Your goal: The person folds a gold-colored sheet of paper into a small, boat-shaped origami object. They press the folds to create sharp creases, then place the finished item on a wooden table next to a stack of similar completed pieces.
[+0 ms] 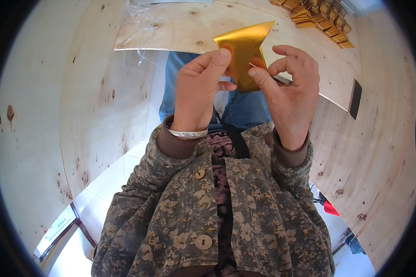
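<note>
Nearest to the camera was our floral-print jacket (171,198), brown at the cuffs and partly open over a dark pink patterned shirt (222,184). Pale, knotted plywood panels rose at our left (37,92) and right (383,161), and a plywood board (328,71) ran across in front of us. Below its edge showed our blue jeans (249,108).

Over our lap we raised both hands. Our right hand (293,87) had its fingers bent and spread, its thumb tip at the right edge of the gold foil paper (245,44); we could not tell whether it gripped. Our left hand (198,87) pinched the paper's left side, thumb on the shiny face. We had that creased sheet up between our hands, one corner pointing to the upper right.

On the board's far right lay a row of folded gold pieces (326,23); at its far left, crumpled clear plastic film (141,23). We wore a pale bracelet (188,134) on the left wrist, and round jacket buttons (203,242) dotted our front.
</note>
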Demonstrator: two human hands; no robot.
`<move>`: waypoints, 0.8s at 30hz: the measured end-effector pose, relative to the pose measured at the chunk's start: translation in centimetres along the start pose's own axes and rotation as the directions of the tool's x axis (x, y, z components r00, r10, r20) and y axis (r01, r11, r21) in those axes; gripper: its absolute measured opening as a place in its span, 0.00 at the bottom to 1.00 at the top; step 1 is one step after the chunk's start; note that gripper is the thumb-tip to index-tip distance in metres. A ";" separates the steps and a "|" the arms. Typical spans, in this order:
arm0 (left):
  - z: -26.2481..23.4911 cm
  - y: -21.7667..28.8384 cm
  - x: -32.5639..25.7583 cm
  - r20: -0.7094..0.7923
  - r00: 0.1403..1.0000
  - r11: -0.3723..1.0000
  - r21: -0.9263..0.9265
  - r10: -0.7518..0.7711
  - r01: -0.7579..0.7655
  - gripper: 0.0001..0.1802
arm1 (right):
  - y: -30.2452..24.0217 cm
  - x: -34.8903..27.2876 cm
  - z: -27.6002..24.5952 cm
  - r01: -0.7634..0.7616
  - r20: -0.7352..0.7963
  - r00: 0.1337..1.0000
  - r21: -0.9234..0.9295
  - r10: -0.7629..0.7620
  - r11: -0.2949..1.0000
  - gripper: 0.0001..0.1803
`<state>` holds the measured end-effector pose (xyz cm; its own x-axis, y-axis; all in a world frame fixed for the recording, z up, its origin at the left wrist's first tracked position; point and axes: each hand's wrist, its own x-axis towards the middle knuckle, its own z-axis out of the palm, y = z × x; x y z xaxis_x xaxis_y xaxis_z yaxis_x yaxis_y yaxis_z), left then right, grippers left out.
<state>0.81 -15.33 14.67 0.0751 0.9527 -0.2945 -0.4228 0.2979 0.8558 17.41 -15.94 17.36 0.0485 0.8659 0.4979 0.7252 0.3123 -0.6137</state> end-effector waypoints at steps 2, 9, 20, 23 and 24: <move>0.0 -0.2 0.0 0.005 1.000 1.000 0.025 -0.013 0.013 0.11 | 0.6 0.3 0.3 0.051 0.019 0.999 -0.042 -0.050 0.998 0.18; -0.4 -1.8 2.0 -0.168 0.986 0.990 -0.140 -0.017 -0.007 0.15 | 2.1 -0.5 2.3 -0.271 -0.110 0.942 0.315 0.318 0.910 0.17; -1.9 -7.8 5.3 -0.208 0.978 1.000 0.000 -0.003 0.003 0.16 | 7.6 0.0 6.6 -0.639 0.288 0.729 0.612 0.621 0.466 0.15; -3.7 -8.6 6.7 -0.088 0.891 0.791 0.505 0.445 -0.345 0.21 | 10.6 1.8 7.3 -0.616 0.256 0.771 0.536 0.583 0.578 0.14; -4.4 -8.5 7.0 0.084 0.836 0.594 0.665 0.543 -0.453 0.24 | 11.6 2.4 7.6 -0.630 0.266 0.762 0.517 0.591 0.579 0.13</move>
<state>0.92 -11.50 3.45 -0.0904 0.9629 0.2542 0.3155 -0.2144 0.9244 20.71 -7.21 6.76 0.2823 0.9481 -0.1462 0.0343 -0.1623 -0.9861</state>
